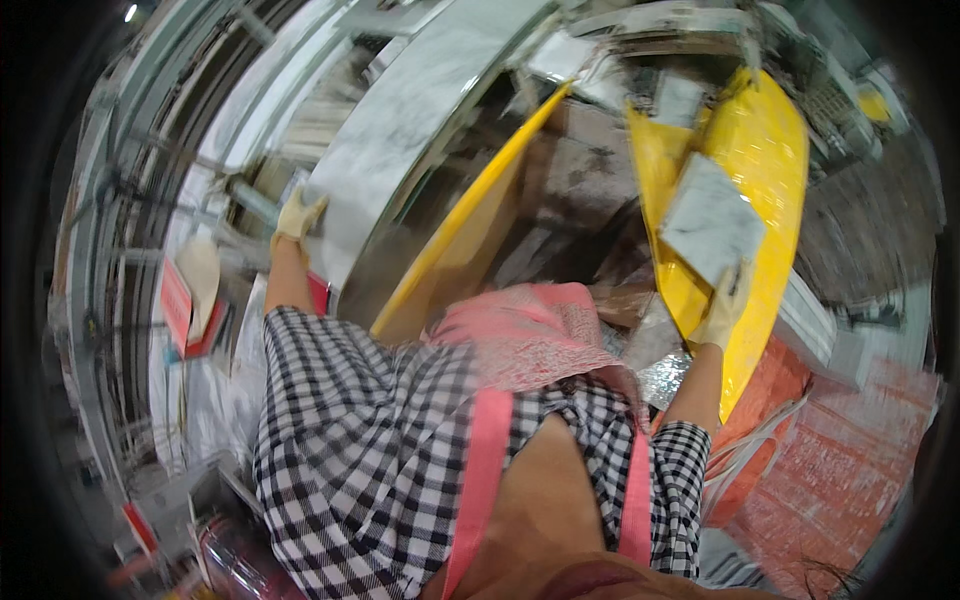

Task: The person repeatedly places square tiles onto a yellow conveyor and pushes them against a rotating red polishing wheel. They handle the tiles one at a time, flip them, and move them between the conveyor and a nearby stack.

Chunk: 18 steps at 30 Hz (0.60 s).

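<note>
My right hand (722, 308), in a cream glove, grips the lower edge of a flat, square, grey-white marbled tile (712, 218). The tile is tilted in front of a curved yellow panel (770, 170). On the left, my gloved left hand (298, 218) reaches out to the edge of a long pale marbled surface (410, 120). Its thumb and fingers look apart, near a grey bar (255, 200). Motion blur hides whether its fingertips touch anything.
A second yellow panel (480, 200) slants between me and the long surface. Orange-red sheeting (840, 460) and pale cords (745, 460) lie at the lower right. Metal rails (120, 200) and a red board (176, 300) are at the left.
</note>
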Available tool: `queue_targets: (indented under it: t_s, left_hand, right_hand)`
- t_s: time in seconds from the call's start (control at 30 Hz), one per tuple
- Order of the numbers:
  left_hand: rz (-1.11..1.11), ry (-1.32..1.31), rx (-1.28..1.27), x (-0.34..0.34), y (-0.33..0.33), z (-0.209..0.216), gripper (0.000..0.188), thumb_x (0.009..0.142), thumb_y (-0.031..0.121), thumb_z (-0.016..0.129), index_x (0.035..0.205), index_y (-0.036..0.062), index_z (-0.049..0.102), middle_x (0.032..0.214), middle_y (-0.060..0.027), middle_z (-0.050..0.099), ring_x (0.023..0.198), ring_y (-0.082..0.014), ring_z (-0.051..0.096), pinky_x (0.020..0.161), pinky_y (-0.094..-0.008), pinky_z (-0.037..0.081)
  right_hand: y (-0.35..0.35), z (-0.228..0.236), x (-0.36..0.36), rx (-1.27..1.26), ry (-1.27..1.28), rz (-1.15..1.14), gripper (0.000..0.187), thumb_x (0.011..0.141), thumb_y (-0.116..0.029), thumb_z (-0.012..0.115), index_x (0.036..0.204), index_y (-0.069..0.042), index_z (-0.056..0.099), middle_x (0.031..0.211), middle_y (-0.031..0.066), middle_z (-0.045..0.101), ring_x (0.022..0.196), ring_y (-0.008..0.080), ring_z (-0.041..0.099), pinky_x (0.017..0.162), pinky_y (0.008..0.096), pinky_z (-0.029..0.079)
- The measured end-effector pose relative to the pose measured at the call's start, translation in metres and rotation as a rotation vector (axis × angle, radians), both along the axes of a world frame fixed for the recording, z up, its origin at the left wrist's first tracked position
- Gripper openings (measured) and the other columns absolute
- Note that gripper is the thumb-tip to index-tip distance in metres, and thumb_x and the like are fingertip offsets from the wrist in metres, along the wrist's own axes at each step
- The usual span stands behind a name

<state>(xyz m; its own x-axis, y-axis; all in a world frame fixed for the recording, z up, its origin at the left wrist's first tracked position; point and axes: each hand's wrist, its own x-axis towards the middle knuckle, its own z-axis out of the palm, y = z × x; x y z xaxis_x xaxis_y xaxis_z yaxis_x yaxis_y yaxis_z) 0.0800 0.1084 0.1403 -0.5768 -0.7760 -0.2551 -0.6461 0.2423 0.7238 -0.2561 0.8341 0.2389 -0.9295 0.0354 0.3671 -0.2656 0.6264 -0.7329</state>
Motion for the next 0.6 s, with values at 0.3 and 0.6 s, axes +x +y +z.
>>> queue_targets:
  t_s: [0.3, 0.6]
  left_hand:
    - [-0.087, -0.514, 0.158, 0.035, -0.044, 0.050, 0.094, 0.087, 0.054, 0.073, 0.144, -0.0157, 0.043, 0.132, -0.0249, 0.061, 0.126, -0.0326, 0.058, 0.103, -0.0368, 0.049]
    - [0.147, -0.079, 0.166, 0.083, -0.024, 0.068, 0.059, 0.087, 0.040, 0.079, 0.124, -0.0049, 0.065, 0.107, -0.0066, 0.069, 0.087, -0.0183, 0.062, 0.076, -0.0309, 0.050]
  right_hand:
    - [-0.022, -0.019, 0.058, 0.234, -0.070, -0.076, 0.046, 0.106, -0.027, 0.055, 0.146, -0.005, 0.052, 0.159, 0.0164, 0.042, 0.147, 0.0312, 0.038, 0.123, 0.0395, 0.028]
    - [-0.020, -0.023, 0.041, 0.071, -0.013, -0.076, 0.045, 0.099, -0.024, 0.062, 0.141, -0.009, 0.058, 0.156, 0.0181, 0.046, 0.145, 0.0346, 0.040, 0.120, 0.0399, 0.031]
